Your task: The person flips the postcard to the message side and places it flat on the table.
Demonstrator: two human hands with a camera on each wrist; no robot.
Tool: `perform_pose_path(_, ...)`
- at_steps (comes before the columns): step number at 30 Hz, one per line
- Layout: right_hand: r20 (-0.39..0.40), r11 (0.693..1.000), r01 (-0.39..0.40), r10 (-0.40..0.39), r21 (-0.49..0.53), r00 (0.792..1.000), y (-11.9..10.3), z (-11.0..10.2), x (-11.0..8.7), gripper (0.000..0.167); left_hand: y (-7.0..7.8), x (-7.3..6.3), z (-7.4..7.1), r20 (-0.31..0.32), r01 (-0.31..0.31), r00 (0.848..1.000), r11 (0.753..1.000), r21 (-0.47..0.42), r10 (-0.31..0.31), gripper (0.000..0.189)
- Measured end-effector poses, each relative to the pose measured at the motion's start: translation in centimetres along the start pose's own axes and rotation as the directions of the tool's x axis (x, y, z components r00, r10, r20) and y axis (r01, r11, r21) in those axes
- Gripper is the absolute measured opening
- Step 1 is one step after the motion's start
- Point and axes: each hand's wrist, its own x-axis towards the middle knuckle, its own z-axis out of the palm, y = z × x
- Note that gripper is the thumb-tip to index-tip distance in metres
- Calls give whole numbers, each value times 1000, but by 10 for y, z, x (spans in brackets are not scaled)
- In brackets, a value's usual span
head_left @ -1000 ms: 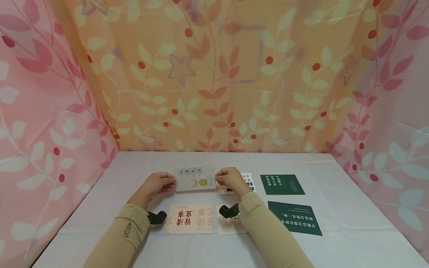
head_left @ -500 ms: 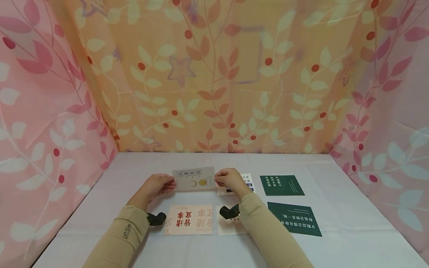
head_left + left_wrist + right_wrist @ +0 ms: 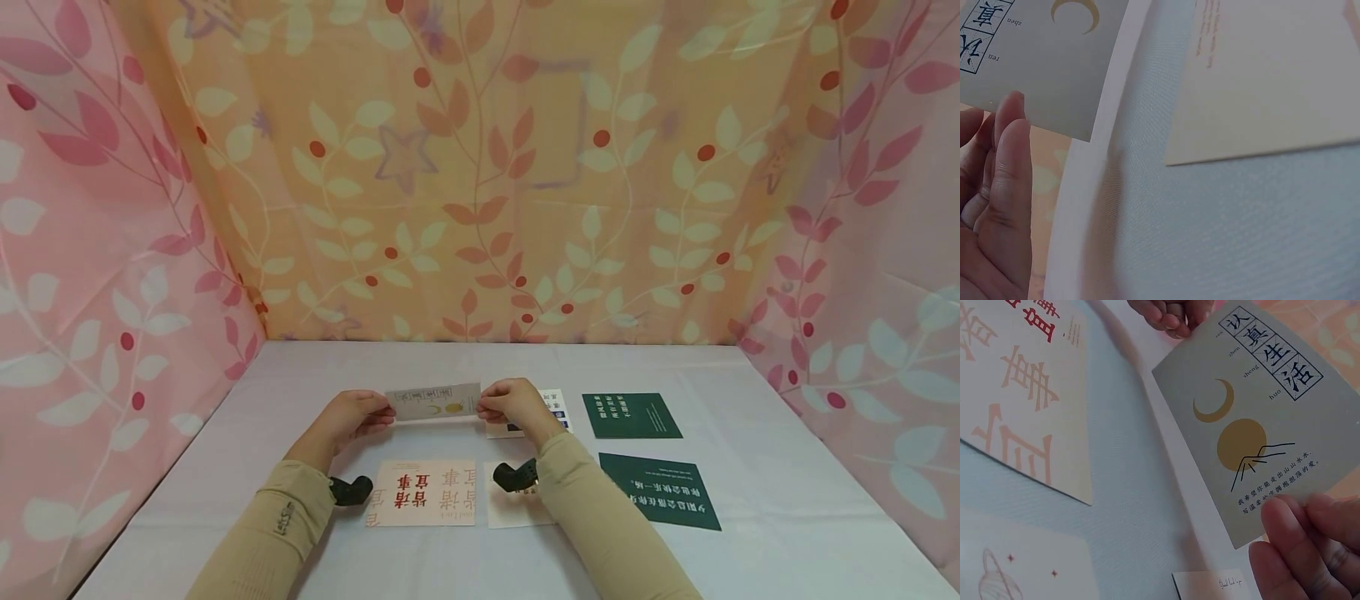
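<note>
My left hand (image 3: 348,421) and right hand (image 3: 517,407) pinch opposite short edges of grey card (image 3: 435,403), tilted, raised over desk (image 3: 787,500), beyond pink card (image 3: 423,493). Light pinch, ends level, no inward push should serve me best: thin card likely bows if squeezed.

Right grip (image 3: 1304,553) pinches grey moon-and-sun card (image 3: 1257,425), left grip (image 3: 1172,312) at opposite edge; peach card (image 3: 1029,406) apart.

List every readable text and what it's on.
"认真生活": held grey card
"ren zhen sheng huo": same card
"我希望你能走出山山水水": same card
"宜": pink card
"事": same card
"夕阳总会落在你身": near green card
"你也会快乐一场": same card
Too small or blurred: far green card, near white card, far white card, left sleeve, remaining print.
</note>
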Motion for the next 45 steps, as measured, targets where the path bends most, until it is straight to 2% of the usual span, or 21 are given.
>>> perform_pose_path(11,25,999,5,-6,46,1000,1,-1,-1,10,0,-4,0,27,-21,999,1000,-11,21,21)
perform_pose_path(19,45,998,-2,-1,66,999,2,-2,0,19,-1,-5,1,48,-32,998,999,-21,33,22)
perform_pose_path(28,21,998,16,-18,65,1000,2,-2,-2,10,-1,-5,5,2,-21,1000,999,31,21,22)
perform_pose_path(39,2,1000,5,-5,26,1000,-4,0,-9,18,-3,-2,5,-41,-12,999,998,68,15,19)
perform_pose_path(45,6,999,29,-29,42,1000,0,0,-6,16,-2,-1,5,-53,-6,999,998,55,9,30)
